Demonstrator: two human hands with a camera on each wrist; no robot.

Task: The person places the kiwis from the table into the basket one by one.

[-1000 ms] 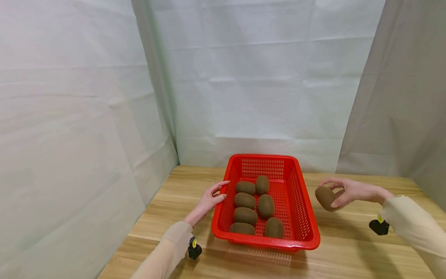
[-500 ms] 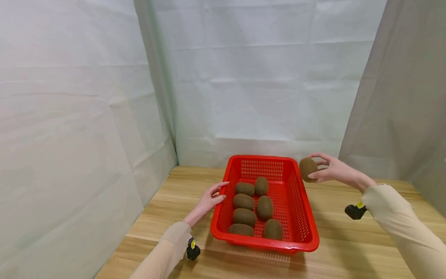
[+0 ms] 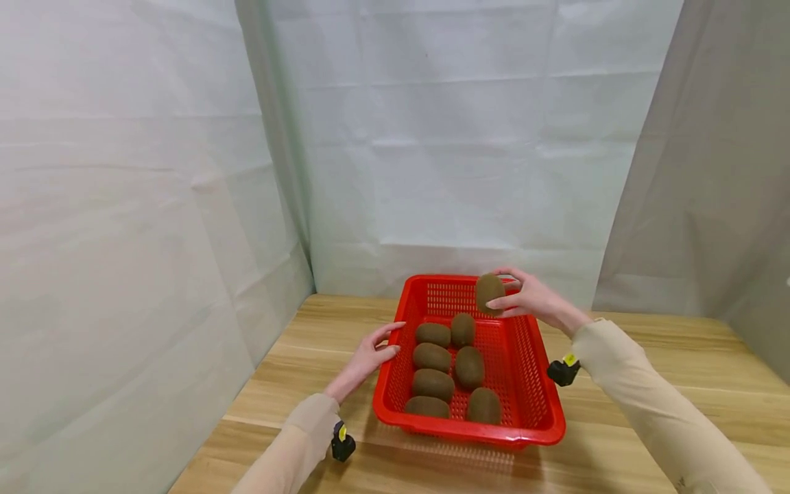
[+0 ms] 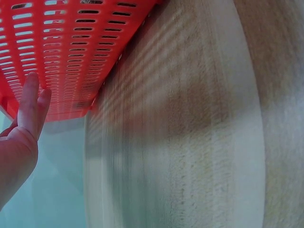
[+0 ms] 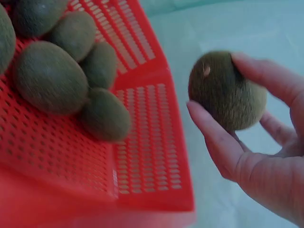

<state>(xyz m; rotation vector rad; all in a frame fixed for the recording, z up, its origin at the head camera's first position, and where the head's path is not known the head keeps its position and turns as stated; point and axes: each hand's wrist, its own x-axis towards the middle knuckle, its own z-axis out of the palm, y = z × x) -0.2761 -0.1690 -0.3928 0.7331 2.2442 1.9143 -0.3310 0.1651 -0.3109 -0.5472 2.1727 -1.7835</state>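
Note:
A brown fuzzy kiwi (image 3: 490, 295) is pinched between the thumb and fingers of my right hand (image 3: 524, 296), held above the back right part of the red plastic basket (image 3: 469, 431). In the right wrist view the same kiwi (image 5: 225, 90) shows its small stem mark, with fingertips on both sides. Inside the basket several more kiwis lie in two columns, among them one kiwi (image 3: 470, 368) in the right column. My left hand (image 3: 368, 355) touches the basket's left side near the rim; in the left wrist view two straight fingers (image 4: 29, 107) lie against its slotted outer wall.
The basket stands on a wood-grain table (image 3: 623, 412). Behind the table hangs a pale cloth (image 3: 457, 171), with another cloth (image 3: 136, 240) on the left. Each sleeve carries a small black device, such as the right wrist device (image 3: 563, 370).
My right hand has lifted the kiwi from beside the basket's right side, then carried it left over the rim. The left hand has stayed at the basket's left side.

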